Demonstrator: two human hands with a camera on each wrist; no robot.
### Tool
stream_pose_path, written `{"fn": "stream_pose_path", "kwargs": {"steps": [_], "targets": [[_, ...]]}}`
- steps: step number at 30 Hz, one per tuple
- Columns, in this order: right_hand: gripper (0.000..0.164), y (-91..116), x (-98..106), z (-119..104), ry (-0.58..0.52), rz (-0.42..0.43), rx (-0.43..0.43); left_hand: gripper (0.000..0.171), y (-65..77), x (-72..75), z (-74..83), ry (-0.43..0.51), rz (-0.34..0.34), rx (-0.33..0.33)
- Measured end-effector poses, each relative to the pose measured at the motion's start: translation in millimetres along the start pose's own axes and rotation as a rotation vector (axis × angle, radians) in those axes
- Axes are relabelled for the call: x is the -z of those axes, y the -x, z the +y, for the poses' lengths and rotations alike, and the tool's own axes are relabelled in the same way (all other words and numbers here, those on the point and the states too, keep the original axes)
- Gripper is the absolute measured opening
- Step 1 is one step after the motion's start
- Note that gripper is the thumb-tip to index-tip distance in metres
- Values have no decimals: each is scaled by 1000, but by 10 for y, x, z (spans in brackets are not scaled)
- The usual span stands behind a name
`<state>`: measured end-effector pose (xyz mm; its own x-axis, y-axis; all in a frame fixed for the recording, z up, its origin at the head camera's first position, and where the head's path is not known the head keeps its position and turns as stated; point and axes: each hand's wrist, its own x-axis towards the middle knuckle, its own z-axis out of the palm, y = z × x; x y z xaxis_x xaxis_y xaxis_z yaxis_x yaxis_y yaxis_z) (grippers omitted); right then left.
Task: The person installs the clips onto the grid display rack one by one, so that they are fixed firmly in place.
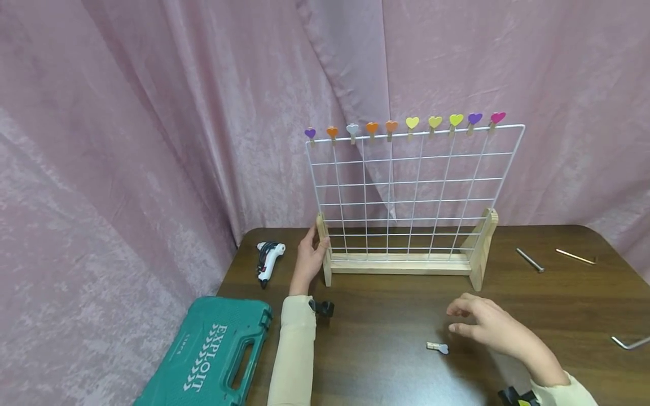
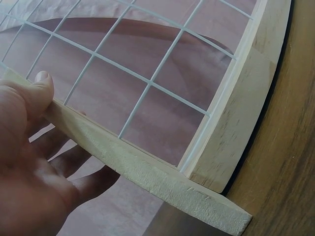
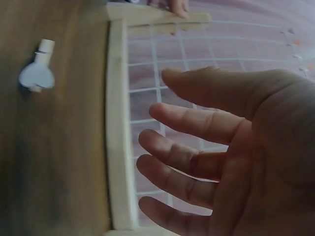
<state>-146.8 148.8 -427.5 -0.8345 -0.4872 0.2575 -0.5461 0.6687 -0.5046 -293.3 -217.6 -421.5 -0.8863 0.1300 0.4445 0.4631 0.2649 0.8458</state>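
Observation:
A white wire grid [image 1: 401, 192] stands upright in a pale wooden base [image 1: 401, 268]. Along its top wire sits a row of heart clothespins in several colours, among them a pink one [image 1: 498, 118] at the right end. My left hand [image 1: 308, 256] grips the base's left wooden upright [image 2: 133, 167], thumb on one side and fingers on the other. Holding nothing, my right hand [image 1: 490, 327] hovers over the table with fingers loosely bent. Just left of it lies a single clothespin with a pale blue-grey heart [image 1: 443, 349], also plain in the right wrist view [image 3: 37, 76].
A green tool case [image 1: 208, 338] occupies the front left. Behind it is a white glue gun [image 1: 271, 262] with a dark cord. To the right lie a bolt [image 1: 530, 260], a thin brass-coloured rod [image 1: 575, 256] and a hex key [image 1: 629, 343]. Pink curtains [image 1: 203, 113] hang behind the table.

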Motion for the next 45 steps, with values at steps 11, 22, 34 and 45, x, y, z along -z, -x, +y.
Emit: {"fn": "stream_pose_path", "kwargs": {"steps": [11, 22, 34, 45], "targets": [[23, -22, -295, -3, 6, -177, -132, 47, 6, -11, 2, 9, -8, 12], [33, 14, -483, -78, 86, -199, -169, 47, -4, -12, 6, -2, -10, -16], [27, -1, -438, -4, 3, -215, -40, 49, 19, 9, 6, 1, -16, 1], [27, -44, -193, 59, -99, 87, 194, 49, 20, 8, -5, 15, -13, -7]]}}
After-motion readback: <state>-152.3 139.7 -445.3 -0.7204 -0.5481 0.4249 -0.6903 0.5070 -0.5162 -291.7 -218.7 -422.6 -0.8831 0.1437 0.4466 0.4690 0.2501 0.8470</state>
